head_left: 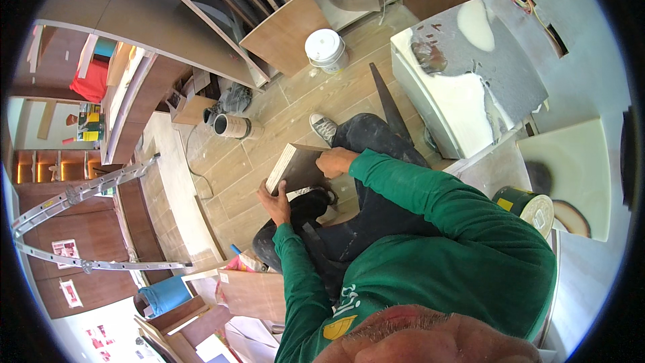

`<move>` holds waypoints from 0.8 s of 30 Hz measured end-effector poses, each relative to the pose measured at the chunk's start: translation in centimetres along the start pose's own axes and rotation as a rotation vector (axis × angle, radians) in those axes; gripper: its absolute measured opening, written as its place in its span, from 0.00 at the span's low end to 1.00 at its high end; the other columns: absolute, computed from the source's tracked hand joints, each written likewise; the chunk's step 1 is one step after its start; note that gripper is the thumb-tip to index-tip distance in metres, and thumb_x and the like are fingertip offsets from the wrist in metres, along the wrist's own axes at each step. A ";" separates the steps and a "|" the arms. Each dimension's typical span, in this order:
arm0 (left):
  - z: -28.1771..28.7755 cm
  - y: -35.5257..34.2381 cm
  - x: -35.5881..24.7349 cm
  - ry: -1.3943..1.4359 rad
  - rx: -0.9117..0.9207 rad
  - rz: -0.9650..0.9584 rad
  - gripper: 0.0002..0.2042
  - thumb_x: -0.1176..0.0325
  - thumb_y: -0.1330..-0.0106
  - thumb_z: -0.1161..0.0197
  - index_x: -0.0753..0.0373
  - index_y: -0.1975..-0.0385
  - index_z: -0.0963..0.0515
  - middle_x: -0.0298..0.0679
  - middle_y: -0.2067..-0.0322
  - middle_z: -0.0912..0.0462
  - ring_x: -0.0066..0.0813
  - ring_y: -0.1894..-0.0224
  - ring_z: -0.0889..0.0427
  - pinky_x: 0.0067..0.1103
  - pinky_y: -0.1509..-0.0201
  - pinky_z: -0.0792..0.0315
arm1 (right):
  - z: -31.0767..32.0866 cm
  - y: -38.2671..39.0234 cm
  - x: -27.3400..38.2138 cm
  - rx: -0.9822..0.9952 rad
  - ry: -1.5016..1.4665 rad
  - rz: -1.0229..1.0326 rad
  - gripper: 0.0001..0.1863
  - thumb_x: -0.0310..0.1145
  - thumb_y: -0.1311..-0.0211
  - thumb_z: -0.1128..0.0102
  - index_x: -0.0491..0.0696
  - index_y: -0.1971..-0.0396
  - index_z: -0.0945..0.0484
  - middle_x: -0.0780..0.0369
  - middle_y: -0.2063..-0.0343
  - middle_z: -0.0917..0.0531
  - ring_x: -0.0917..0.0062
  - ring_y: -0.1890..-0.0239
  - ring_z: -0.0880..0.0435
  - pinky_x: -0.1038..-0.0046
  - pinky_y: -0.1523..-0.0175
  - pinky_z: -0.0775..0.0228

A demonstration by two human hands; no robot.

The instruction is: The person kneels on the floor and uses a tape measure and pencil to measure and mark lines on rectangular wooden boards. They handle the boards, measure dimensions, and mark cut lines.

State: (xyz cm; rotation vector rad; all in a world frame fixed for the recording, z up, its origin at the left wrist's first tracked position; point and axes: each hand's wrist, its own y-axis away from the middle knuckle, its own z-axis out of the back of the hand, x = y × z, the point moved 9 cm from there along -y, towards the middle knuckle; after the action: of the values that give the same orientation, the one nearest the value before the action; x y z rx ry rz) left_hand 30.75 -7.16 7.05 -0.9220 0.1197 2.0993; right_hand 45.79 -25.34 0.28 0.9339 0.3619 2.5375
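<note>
Over the floor (232, 212), we grip a dark board (304, 165): left hand (276, 206) at its pale end, right hand (337, 162) opposite. White bucket (327, 52) stands beyond.

Single wide fisheye view from the head, facing down, left hand (275, 204) and right hand (337, 162) near, floor (285, 102) beyond, ladder (71, 195) far left, pale wall (594, 70) bending at right

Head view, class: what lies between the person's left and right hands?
In the head view, a brown piece of wood lies between the left hand and the right hand.
</note>
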 end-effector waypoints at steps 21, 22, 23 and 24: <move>0.0 -0.1 1.2 0.029 -0.003 0.019 0.36 0.49 0.34 0.23 0.72 0.37 0.25 0.55 0.44 0.23 0.51 0.39 0.24 0.39 0.32 0.31 | -0.1 0.1 0.1 0.049 0.039 -0.014 0.16 0.33 0.36 0.39 0.40 0.55 0.11 0.46 0.53 0.10 0.51 0.48 0.10 0.52 0.44 0.18; 0.1 0.0 1.2 0.022 -0.012 0.011 0.35 0.50 0.34 0.23 0.72 0.37 0.25 0.55 0.44 0.23 0.51 0.39 0.24 0.39 0.32 0.31 | -0.1 0.1 0.2 0.049 0.040 -0.016 0.16 0.33 0.36 0.39 0.40 0.55 0.11 0.46 0.53 0.10 0.51 0.48 0.10 0.52 0.45 0.18; 0.0 -0.1 0.9 0.030 -0.012 0.012 0.35 0.51 0.34 0.22 0.71 0.37 0.25 0.55 0.44 0.23 0.52 0.39 0.24 0.40 0.33 0.30 | -0.1 0.0 -0.1 0.032 0.035 -0.016 0.16 0.32 0.37 0.39 0.40 0.56 0.10 0.46 0.53 0.10 0.51 0.49 0.10 0.52 0.46 0.17; 0.0 -0.2 0.6 0.039 -0.011 0.014 0.34 0.52 0.34 0.22 0.71 0.37 0.25 0.55 0.45 0.23 0.53 0.40 0.23 0.40 0.33 0.30 | -0.1 0.0 -0.3 0.015 0.030 -0.016 0.15 0.31 0.38 0.38 0.40 0.57 0.10 0.47 0.54 0.10 0.51 0.50 0.10 0.52 0.47 0.17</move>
State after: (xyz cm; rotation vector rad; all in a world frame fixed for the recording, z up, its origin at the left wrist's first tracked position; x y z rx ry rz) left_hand 30.67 -6.64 6.68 -0.9713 0.1346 2.0971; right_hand 45.92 -25.50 0.04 0.8961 0.3969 2.5396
